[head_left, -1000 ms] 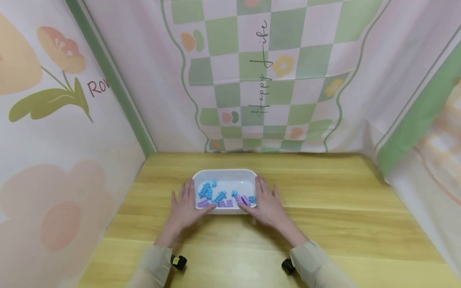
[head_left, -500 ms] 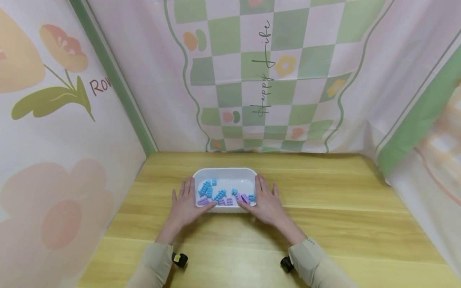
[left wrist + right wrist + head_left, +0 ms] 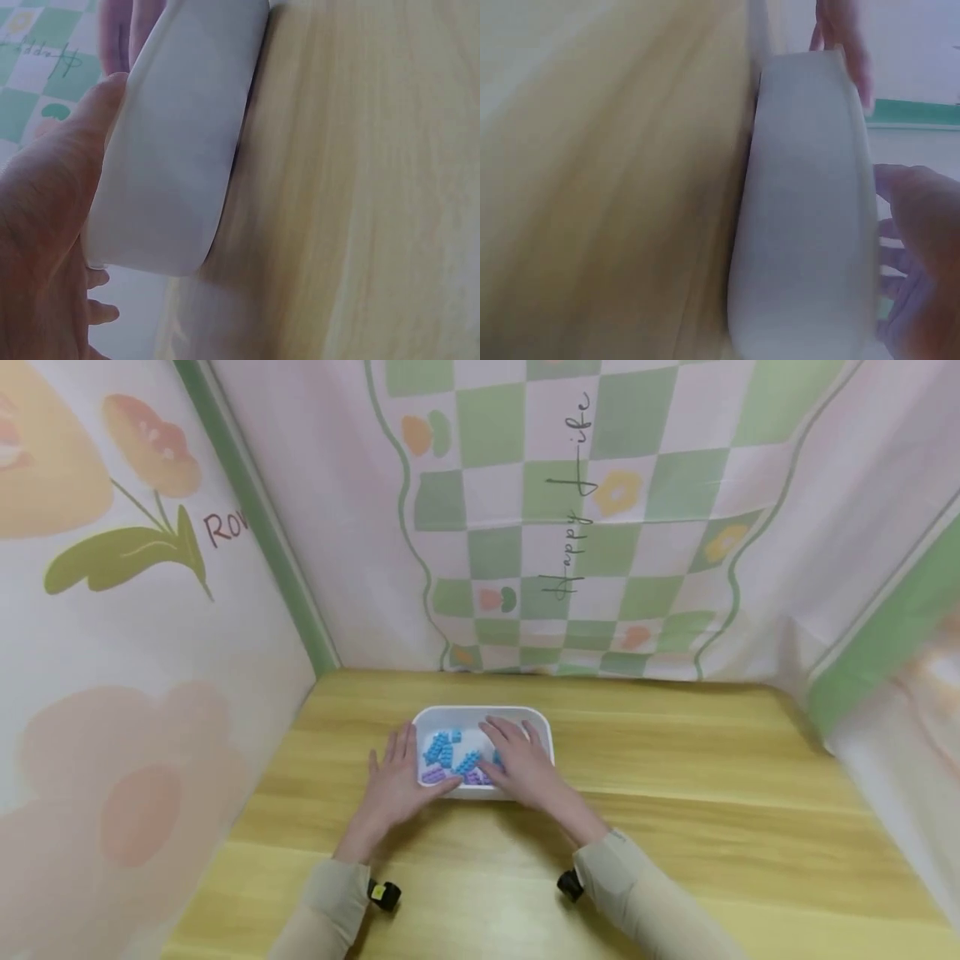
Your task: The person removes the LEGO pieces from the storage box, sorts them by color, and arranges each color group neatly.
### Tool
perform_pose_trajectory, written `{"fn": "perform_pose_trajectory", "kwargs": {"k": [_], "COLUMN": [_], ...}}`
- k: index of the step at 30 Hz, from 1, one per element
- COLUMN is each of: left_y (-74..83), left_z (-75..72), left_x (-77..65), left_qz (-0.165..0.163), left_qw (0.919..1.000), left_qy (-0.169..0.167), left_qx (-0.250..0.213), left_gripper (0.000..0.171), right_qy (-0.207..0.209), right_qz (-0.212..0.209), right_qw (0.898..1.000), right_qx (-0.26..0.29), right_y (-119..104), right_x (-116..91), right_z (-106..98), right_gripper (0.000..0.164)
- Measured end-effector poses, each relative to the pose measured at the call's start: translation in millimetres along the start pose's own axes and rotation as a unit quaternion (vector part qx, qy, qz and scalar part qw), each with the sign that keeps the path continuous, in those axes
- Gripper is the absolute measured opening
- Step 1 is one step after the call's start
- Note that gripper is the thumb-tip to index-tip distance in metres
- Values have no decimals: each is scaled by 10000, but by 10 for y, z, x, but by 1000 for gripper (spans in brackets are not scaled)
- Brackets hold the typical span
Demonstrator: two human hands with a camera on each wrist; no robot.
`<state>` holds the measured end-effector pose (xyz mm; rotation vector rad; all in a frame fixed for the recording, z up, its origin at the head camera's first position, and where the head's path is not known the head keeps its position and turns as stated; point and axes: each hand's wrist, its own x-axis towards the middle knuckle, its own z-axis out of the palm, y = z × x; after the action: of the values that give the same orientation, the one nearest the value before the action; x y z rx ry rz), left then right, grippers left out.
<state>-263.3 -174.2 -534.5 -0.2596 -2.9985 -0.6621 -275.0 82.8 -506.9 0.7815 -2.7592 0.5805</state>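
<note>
A white rectangular tray (image 3: 480, 792) sits on the wooden table with small toy building bricks inside. Blue bricks (image 3: 437, 748) lie mostly in its left half, and purple bricks (image 3: 433, 775) along the front. My left hand (image 3: 392, 787) grips the tray's left end, thumb on the front rim and fingers along the side. In the left wrist view that thumb (image 3: 97, 105) lies at the rim of the tray. My right hand (image 3: 527, 768) is over the tray's right half, fingers spread and bent slightly, hiding the bricks there. The right wrist view shows its fingers (image 3: 892, 259) beyond the rim.
The wooden table (image 3: 675, 777) extends on both sides of the tray. A green and white checked curtain (image 3: 555, 560) hangs behind it, and a flower-printed cloth (image 3: 150, 635) stands at the left. Both wrists wear small black cameras (image 3: 385, 895).
My right hand has let go of the tray's right end and moved left, in over the bricks. The left hand keeps its hold. The head view has shifted slightly.
</note>
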Motion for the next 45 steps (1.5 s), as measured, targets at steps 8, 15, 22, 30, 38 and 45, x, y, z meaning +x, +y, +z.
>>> {"fn": "perform_pose_trajectory", "kwargs": {"k": [8,15,22,30,38,45], "left_y": [18,7,30,26,3,5], "left_z": [8,-14,5,-31,-7,-21], "left_x": [2,8,4,0,5,28], "left_qz": [-55,-39,-88,-147,-178,-144], "left_qw": [10000,10000,9999,9996,9995,9997], "left_qy": [-16,-24,-76,-141,-181,-154], "left_qx": [-45,-41,-53,-176,-163,-149], "left_gripper": [133,133,133,133,133,132], "right_qy": [-404,-459,-498,-334,-92,231], "right_qz": [386,289,292,153,22,-83], "right_qw": [9953,9973,9983,9993,9955,9894], "right_qx": [791,496,-13,-88,941,1431], "right_y": [-60,-38,18,0,-26,10], "right_x": [394,639,759,814,829,838], "right_z": [229,373,493,564,582,610], "right_gripper": [53,46,26,22,19,20]}}
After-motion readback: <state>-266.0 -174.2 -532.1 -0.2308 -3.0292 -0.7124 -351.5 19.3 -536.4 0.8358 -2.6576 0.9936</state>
